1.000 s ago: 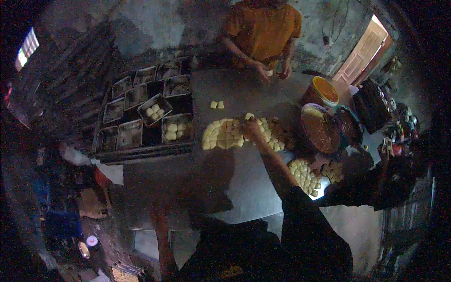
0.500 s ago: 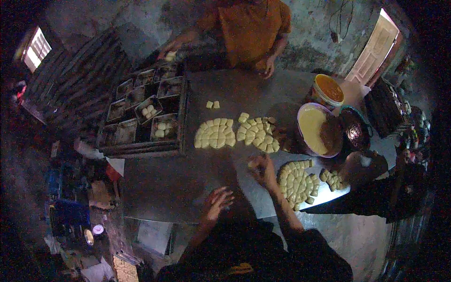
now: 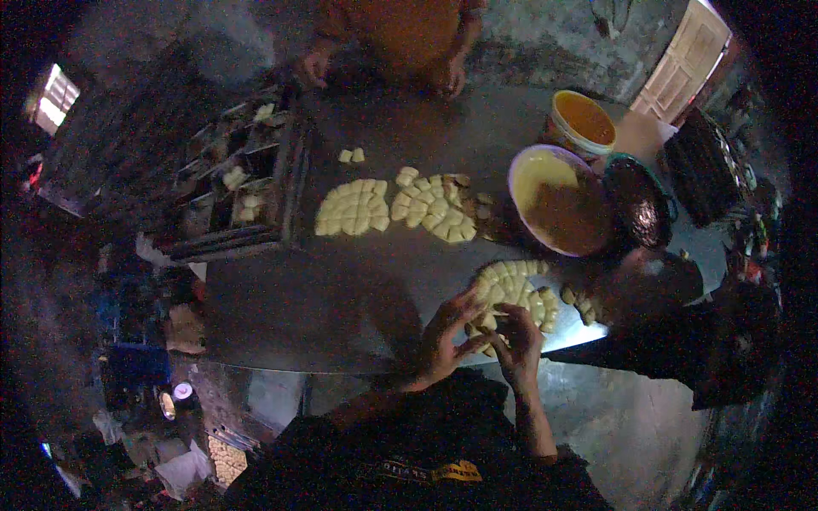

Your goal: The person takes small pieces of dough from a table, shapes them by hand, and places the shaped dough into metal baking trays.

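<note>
My left hand (image 3: 447, 339) and my right hand (image 3: 520, 342) meet at the table's near edge, over the close end of a cluster of cut dough pieces (image 3: 513, 279). Fingers of both hands are curled round a small pale dough piece (image 3: 488, 322), partly hidden by them. Farther off lie two more groups of dough pieces, one at the left (image 3: 352, 207) and one in the middle (image 3: 433, 204). A small pair of dough pieces (image 3: 351, 156) sits beyond them, and a few pieces (image 3: 581, 304) lie right of my hands.
A dark rack of baking tins (image 3: 294, 183), some holding dough, stands at left. At right are a basin of pale filling (image 3: 545, 183), an orange-topped bucket (image 3: 584, 123) and a dark bowl (image 3: 639, 204). A person in orange (image 3: 392, 38) stands across the table (image 3: 298, 298).
My left hand has come right and joined my right hand, which has drawn nearer, by the right dough cluster. The other person's hand has left the tins. The whole view has shifted.
</note>
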The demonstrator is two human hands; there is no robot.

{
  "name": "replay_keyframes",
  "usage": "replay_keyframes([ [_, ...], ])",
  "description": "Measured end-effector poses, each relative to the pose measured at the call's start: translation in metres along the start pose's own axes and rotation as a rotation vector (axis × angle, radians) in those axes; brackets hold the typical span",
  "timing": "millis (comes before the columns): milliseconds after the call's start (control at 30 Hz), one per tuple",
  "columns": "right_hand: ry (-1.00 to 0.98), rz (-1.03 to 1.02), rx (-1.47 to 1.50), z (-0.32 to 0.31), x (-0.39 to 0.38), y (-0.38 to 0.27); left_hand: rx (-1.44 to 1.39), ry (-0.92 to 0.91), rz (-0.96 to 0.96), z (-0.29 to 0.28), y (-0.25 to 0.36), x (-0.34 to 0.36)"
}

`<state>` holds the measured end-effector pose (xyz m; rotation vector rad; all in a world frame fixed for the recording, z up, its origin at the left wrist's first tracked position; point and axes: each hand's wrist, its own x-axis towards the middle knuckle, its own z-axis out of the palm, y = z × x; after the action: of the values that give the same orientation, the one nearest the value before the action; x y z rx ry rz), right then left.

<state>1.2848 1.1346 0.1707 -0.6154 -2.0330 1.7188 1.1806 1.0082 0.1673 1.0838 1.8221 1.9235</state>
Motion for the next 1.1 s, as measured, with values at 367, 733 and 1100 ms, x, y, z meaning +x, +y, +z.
replay_keyframes([
  [367,-0.574,0.311,0.559,-0.026,-0.036,-0.014,0.036,-0.437,0.582,0.009,-0.003,0.002],
  [733,-0.126,-0.340,-0.551,-0.097,0.153,-0.022,-0.395,0.109,-0.171,0.021,0.004,0.006],
  [1100,-0.342,-0.252,-1.238,-0.145,0.273,0.095,-0.381,0.309,-0.386,-0.067,-0.041,-0.072],
])
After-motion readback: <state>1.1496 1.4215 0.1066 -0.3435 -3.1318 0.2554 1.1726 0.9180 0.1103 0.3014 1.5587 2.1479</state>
